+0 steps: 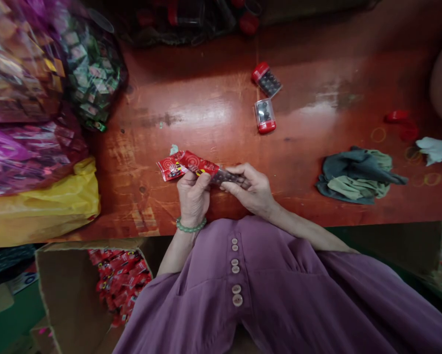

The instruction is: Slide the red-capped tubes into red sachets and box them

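Left hand tight on red packets, right hand on container (dark balls inside)

We see two glossy red packets and a see-through container. The front packet bears pale printed rings and a touch of yellow; it slants down toward the right, pinched in the left hand. The rear packet looks flat, has similar ring printing and a pale edge, and juts out to the left, partly hidden behind the front one. The clear container shows dark round balls inside and lies in line with the front packet, its far end gripped by the right hand. We cannot tell whether it sits inside that packet.
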A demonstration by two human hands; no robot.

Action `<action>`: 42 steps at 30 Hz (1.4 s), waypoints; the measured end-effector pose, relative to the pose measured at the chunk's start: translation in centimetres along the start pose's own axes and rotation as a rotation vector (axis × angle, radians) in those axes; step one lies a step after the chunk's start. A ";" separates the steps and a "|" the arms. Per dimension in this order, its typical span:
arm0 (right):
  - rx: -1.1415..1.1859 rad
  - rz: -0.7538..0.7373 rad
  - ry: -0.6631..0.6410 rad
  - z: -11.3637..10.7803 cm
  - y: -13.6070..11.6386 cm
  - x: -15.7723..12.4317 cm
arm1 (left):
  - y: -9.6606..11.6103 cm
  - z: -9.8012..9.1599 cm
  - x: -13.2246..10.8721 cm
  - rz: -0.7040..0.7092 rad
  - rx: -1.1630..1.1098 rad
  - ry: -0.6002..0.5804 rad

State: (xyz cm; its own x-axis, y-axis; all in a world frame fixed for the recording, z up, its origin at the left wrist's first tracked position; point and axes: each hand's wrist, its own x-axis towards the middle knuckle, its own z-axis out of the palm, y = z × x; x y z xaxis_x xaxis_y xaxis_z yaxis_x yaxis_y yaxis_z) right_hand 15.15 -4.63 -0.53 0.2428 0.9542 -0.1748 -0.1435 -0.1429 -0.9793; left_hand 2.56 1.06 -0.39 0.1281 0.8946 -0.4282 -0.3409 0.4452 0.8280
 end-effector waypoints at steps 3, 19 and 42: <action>0.187 0.192 -0.045 0.0 0.2 0.3 | 0.0 -0.1 0.0 -0.039 -0.005 -0.042; -0.224 -0.137 0.016 -0.8 0.6 0.6 | -0.6 0.4 0.5 -0.115 -0.054 -0.087; 0.089 0.116 -0.107 -0.6 1.3 1.0 | -1.0 0.4 -1.1 -0.125 -0.023 -0.086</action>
State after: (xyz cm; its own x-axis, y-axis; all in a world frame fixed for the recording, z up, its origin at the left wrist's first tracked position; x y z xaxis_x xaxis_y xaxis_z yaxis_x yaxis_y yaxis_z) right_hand 15.81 -4.08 -2.08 0.1168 0.9559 -0.2696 -0.2497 -0.2345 -0.9395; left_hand 3.13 -0.37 -0.64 0.2495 0.8328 -0.4941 -0.3389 0.5531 0.7611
